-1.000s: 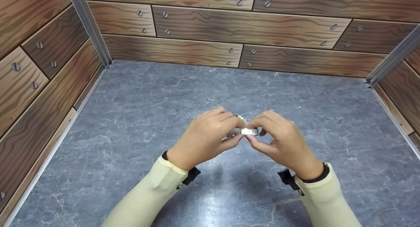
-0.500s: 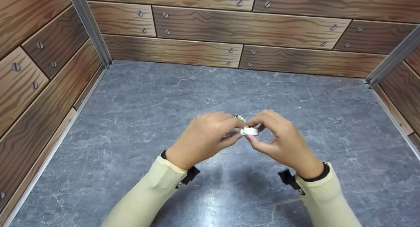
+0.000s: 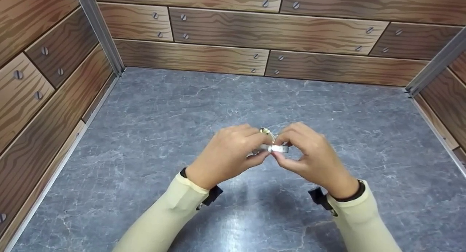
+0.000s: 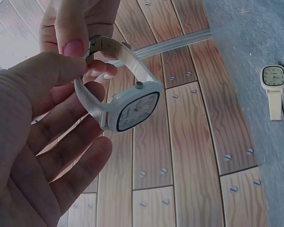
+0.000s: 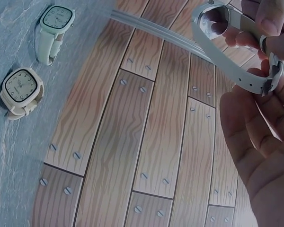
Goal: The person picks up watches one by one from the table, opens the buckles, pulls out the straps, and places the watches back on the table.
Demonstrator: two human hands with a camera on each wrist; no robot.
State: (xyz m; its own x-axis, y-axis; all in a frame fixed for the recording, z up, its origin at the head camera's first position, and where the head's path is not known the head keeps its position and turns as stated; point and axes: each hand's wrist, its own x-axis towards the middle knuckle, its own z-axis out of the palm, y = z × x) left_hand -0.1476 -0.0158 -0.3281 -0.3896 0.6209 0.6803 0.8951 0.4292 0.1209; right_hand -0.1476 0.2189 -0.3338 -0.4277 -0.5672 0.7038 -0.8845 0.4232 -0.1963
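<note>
Both hands hold a wristwatch with a pale strap, raised over the tabletop. In the left wrist view the watch (image 4: 136, 109) hangs with its square dial angled downward and its strap looped up to the buckle. My left hand (image 3: 233, 150) pinches one strap piece between thumb and forefinger, the other fingers spread below. My right hand (image 3: 309, 153) pinches the strap from the other side, at the buckle end. In the right wrist view the strap (image 5: 227, 66) shows several holes, with the metal buckle (image 5: 275, 73) beside the fingers. Fingertips partly hide how strap and buckle meet.
Two more square-faced watches lie on the blue-grey marbled table (image 3: 182, 99): one with a pale greenish strap (image 5: 46, 45), one cream watch (image 5: 21, 87). Wood-print panels (image 3: 218, 26) wall the table at the back and both sides, with metal corner posts (image 3: 102, 30).
The hands stay almost in place, fingers making small shifts at the strap. The white strap end between them tilts slightly and sits a little lower than before.
</note>
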